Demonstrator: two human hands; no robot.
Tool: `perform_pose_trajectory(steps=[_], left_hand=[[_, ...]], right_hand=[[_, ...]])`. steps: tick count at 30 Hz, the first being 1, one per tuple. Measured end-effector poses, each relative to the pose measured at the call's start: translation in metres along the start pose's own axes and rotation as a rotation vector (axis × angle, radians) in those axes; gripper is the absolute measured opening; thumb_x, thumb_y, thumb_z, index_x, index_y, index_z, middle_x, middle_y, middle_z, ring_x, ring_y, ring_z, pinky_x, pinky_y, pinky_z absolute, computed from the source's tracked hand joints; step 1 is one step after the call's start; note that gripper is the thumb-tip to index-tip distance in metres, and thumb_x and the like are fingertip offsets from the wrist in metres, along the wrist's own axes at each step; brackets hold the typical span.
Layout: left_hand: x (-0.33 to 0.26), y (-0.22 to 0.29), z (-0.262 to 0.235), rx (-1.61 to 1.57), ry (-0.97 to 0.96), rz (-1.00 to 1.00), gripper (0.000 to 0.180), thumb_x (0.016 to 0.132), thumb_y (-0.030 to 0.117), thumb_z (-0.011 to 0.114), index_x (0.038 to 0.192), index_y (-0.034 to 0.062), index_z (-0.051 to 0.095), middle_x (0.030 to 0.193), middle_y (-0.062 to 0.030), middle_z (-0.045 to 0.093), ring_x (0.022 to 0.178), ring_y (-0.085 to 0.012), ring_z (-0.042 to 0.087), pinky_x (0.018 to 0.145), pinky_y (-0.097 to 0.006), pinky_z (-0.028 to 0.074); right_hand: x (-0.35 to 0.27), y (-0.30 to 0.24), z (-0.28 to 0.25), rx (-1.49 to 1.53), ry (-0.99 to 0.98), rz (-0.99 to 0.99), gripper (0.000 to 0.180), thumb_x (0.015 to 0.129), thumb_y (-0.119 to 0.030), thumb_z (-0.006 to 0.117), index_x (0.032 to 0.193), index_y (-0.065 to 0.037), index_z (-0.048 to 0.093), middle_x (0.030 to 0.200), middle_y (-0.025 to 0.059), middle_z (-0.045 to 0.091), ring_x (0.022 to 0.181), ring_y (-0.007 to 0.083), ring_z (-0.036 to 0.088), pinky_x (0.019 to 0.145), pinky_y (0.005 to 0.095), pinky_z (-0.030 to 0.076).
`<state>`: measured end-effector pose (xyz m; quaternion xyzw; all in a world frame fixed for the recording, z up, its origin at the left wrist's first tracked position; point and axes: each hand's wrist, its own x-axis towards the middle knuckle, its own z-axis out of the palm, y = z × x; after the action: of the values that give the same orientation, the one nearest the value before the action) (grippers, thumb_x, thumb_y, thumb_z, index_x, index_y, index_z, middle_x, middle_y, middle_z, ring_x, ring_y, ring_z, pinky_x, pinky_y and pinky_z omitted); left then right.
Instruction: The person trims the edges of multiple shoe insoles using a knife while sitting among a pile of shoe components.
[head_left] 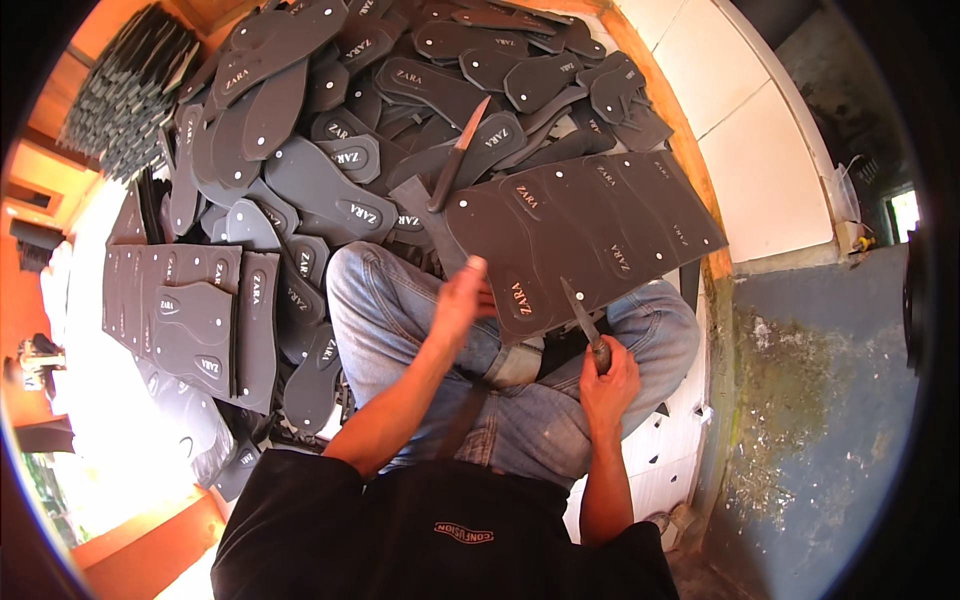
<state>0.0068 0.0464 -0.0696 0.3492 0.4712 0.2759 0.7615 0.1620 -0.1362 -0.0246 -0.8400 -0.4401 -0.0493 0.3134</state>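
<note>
A dark grey rubber-like sheet (590, 225), marked with rows of sole outlines and white dots, lies across my raised knees. My right hand (610, 378) grips a knife (603, 350) by its worn handle, its pointed blade angled up over the sheet's near edge. Slightly blurred, my left hand (460, 302) is beside the sheet's near left corner, thumb raised apart from the fingers. Whether its fingertips touch the sheet is hard to tell. A second knife (450, 172) with a dark handle rests on the soles beyond the sheet, blade pointing away.
Loose cut soles (330, 190) form a large heap ahead and to the left. More marked sheets (255, 330) lie at the left, near a tall stack of dark pieces (130, 85). White tiles (730, 150) and a stained grey-blue wall (830, 400) border the right.
</note>
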Motion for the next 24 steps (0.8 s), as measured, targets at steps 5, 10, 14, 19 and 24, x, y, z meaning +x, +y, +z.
perform_pose_trajectory(steps=[5, 10, 14, 19, 24], left_hand=[[0.055, 0.069, -0.038, 0.967, 0.520, 0.984, 0.021, 0.081, 0.021, 0.063, 0.091, 0.0038, 0.061, 0.077, -0.0116, 0.060, 0.078, -0.0310, 0.058, 0.068, -0.041, 0.046], [0.093, 0.109, -0.037, 1.523, 0.358, 0.880, 0.037, 0.075, 0.027, 0.067, 0.103, 0.0044, 0.061, 0.095, -0.0119, 0.061, 0.095, -0.0312, 0.056, 0.080, -0.043, 0.047], [0.106, 0.111, -0.037, 1.559, 0.344, 0.864, 0.038, 0.070, 0.024, 0.071, 0.102, 0.0054, 0.061, 0.091, -0.0102, 0.060, 0.091, -0.0293, 0.058, 0.077, -0.042, 0.049], [0.113, 0.154, -0.051, 1.533, 0.436, 1.031, 0.033, 0.074, 0.021, 0.068, 0.102, 0.0061, 0.062, 0.094, -0.0096, 0.060, 0.092, -0.0299, 0.058, 0.076, -0.042, 0.049], [0.084, 0.136, -0.032, 1.048, 0.480, 1.019, 0.032, 0.082, 0.028, 0.065, 0.102, 0.0025, 0.062, 0.085, -0.0117, 0.063, 0.077, -0.0282, 0.059, 0.071, -0.038, 0.048]], right_hand=[[0.001, -0.003, -0.003, 0.011, -0.007, 0.008, 0.025, 0.072, -0.011, 0.068, 0.095, -0.007, 0.061, 0.081, 0.0104, 0.063, 0.074, 0.0319, 0.058, 0.065, 0.0422, 0.044], [0.003, -0.003, -0.002, -0.017, 0.002, -0.005, 0.026, 0.070, -0.010, 0.068, 0.095, -0.007, 0.061, 0.079, 0.0102, 0.062, 0.073, 0.0320, 0.058, 0.064, 0.0424, 0.044], [0.004, -0.004, -0.003, -0.003, -0.015, 0.003, 0.026, 0.069, -0.010, 0.067, 0.095, -0.007, 0.061, 0.079, 0.0100, 0.063, 0.073, 0.0318, 0.058, 0.065, 0.0420, 0.044], [0.006, -0.004, 0.002, -0.015, -0.005, -0.013, 0.027, 0.069, -0.010, 0.068, 0.095, -0.007, 0.061, 0.080, 0.0097, 0.063, 0.073, 0.0308, 0.058, 0.066, 0.0413, 0.045], [0.005, 0.001, -0.002, -0.039, -0.021, 0.017, 0.027, 0.069, -0.009, 0.068, 0.095, -0.007, 0.061, 0.079, 0.0095, 0.063, 0.073, 0.0300, 0.059, 0.066, 0.0404, 0.045]])
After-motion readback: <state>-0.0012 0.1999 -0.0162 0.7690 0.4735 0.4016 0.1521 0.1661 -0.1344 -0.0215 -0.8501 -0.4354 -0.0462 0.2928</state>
